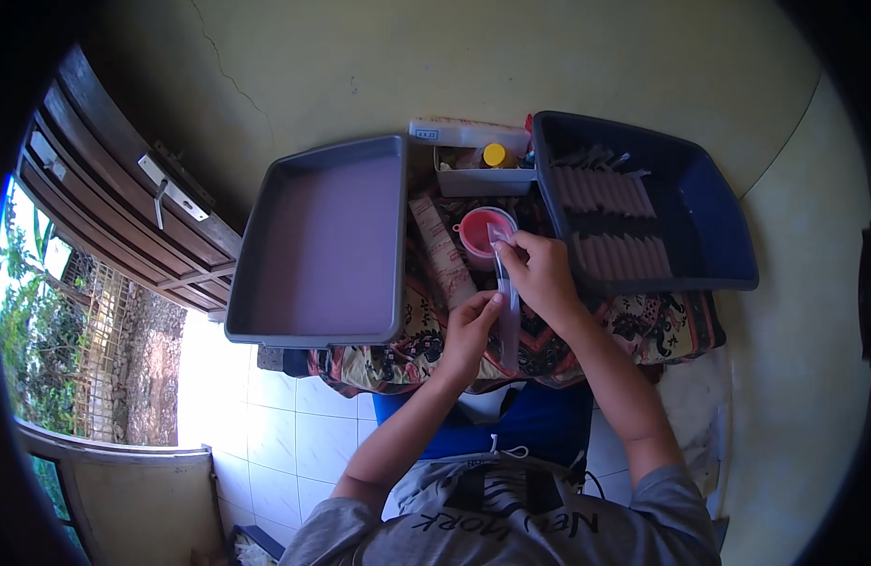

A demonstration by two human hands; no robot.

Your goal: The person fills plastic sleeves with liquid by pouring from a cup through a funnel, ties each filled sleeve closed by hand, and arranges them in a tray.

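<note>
A long, narrow clear plastic bag (pixel 509 330) hangs upright in front of me, its lower end over the patterned cloth. Near its top, my right hand (pixel 537 267) pinches it with thumb and fingers. My left hand (pixel 473 332) is closed on the bag's side lower down. Just beyond my right hand stands a small round tub (pixel 480 257) with a pink funnel or cup (pixel 477 229) in it. The bag's upper end overlaps the pink rim. How full the bag is, I cannot tell.
A grey tray (pixel 394 274) of smooth mauve contents stands left. At right, a dark tray (pixel 709 226) holds rows of filled narrow bags (pixel 605 191). Between them sit a white box (pixel 487 182) with a yellow-capped bottle (pixel 495 156) and a long wrapped packet (pixel 442 250).
</note>
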